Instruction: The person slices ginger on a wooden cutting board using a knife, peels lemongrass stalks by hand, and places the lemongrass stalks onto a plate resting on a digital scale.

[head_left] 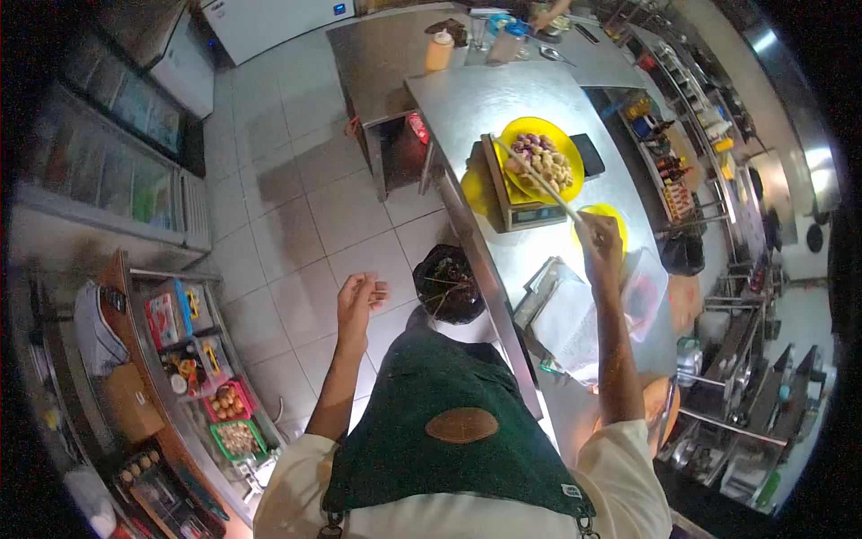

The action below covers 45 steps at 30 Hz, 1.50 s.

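My right hand (600,238) is closed around one end of a long pale stalk (543,178), which looks like lemongrass. The stalk slants over a yellow bowl (525,126) holding purple shallots (537,144) and pale, garlic-like pieces (555,171). Under the bowl is a kitchen scale (532,218) with a display on its front. Part of a second yellow dish (620,220) shows behind my right hand. My left hand (362,296) hangs over the floor, left of the counter, its fingers loosely curled and apart with nothing in them.
Papers (566,314) and a clear plastic bag (642,292) lie on the steel counter (453,99). A black-lined bin (447,286) stands on the floor beside it. A squeeze bottle (439,51) and another person's hand (549,13) are at the far end. Shelves with baskets (238,437) are at left.
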Tool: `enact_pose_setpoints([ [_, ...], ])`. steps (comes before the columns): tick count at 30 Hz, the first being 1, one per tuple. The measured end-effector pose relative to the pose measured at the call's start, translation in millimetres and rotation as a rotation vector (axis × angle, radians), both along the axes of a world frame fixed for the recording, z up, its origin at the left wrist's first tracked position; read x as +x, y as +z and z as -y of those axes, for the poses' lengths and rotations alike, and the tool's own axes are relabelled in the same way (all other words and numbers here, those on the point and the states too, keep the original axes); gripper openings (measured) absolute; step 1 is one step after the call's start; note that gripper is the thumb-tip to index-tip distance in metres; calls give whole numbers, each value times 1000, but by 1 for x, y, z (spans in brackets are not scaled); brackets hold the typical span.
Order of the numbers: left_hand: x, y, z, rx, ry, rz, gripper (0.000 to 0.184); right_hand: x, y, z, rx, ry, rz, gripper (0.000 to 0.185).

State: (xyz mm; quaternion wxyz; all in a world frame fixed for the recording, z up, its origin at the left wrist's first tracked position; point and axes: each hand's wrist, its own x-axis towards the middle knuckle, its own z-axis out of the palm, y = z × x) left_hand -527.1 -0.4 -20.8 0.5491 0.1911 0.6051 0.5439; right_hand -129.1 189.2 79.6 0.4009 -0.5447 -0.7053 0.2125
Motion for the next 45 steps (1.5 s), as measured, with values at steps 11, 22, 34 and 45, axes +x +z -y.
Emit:
enact_pose_setpoints([
  [11, -1, 3, -1, -43, -60, 7, 23, -5, -23, -58, 65, -285, 126, 20],
  [22, -3, -7, 9, -103, -13, 18, 23, -5, -83, 2, -147, 218, 324, 64],
  [34, 11, -10, -1, -95, -47, 26, 24, 25, -116, -5, -303, 77, 594, 84],
  [45, 15, -10, 3, -94, -73, 11, 23, -26, -19, -34, 172, 0, 320, 36],
])
